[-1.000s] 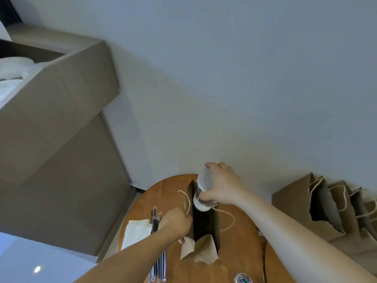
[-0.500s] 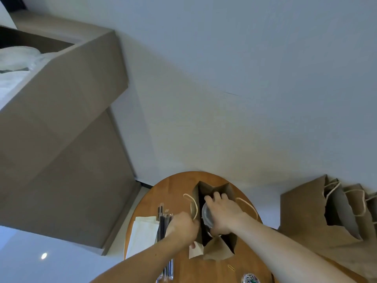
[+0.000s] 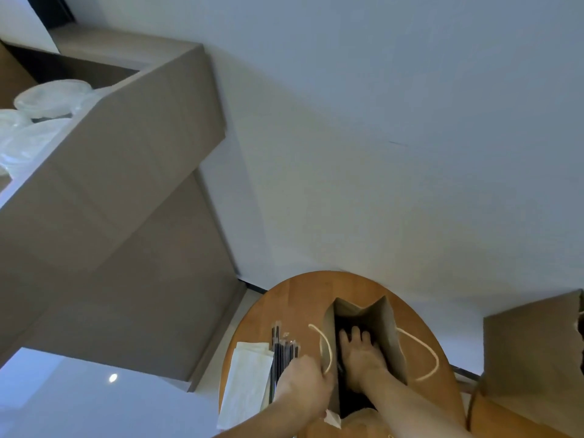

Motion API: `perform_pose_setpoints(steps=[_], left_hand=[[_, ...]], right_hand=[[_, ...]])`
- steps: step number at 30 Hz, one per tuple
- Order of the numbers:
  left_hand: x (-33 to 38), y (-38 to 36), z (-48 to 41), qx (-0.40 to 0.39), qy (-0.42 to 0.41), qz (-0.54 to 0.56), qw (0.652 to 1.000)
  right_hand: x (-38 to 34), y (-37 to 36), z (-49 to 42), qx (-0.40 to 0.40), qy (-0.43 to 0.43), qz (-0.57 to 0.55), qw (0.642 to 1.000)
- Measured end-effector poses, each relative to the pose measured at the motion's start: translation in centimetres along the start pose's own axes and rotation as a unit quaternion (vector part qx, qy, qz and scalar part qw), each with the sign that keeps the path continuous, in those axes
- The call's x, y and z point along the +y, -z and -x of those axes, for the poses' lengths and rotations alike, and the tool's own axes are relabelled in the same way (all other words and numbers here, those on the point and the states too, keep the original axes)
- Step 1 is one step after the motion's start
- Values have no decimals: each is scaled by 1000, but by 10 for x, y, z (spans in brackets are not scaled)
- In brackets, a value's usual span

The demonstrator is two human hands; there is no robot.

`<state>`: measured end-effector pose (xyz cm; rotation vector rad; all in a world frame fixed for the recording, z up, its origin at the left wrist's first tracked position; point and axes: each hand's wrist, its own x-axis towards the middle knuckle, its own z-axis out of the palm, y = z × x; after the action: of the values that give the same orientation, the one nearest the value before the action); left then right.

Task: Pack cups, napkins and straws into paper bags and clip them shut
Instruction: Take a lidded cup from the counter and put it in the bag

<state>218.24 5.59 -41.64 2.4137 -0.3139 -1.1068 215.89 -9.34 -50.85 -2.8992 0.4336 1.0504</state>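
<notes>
Both hands engaged. Left hand (image 3: pixel 305 385) grips the rim of the paper bag (image 3: pixel 389 338) on the table (image 3: pixel 284 298). Right hand (image 3: pixel 358 358), holding the cup above it a second ago, now reaches inside. Its grip cannot be told and the cup is hidden, probably loaded.

Open paper bag (image 3: pixel 392 343) stands on round wooden table (image 3: pixel 284 305). Right hand (image 3: pixel 360 358) reaches inside the bag; any contents beneath it are hidden. Left hand (image 3: pixel 303 384) grips the bag's left rim. Wrapped straws (image 3: pixel 281 352) and white napkins (image 3: pixel 246 380) lie just left of it.
</notes>
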Motion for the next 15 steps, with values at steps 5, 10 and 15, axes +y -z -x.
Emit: perform_pose_setpoints(steps=[5, 10, 15], left_hand=[[-5, 0, -6, 3, -3, -32, 999], [-6, -1, -8, -9, -8, -40, 999], [-6, 1, -6, -1, -26, -33, 999]], right_hand=[[-6, -16, -13, -5, -3, -12, 1000], [-14, -29, -17, 21, -5, 28, 999], [-9, -26, -5, 1, -24, -45, 999]])
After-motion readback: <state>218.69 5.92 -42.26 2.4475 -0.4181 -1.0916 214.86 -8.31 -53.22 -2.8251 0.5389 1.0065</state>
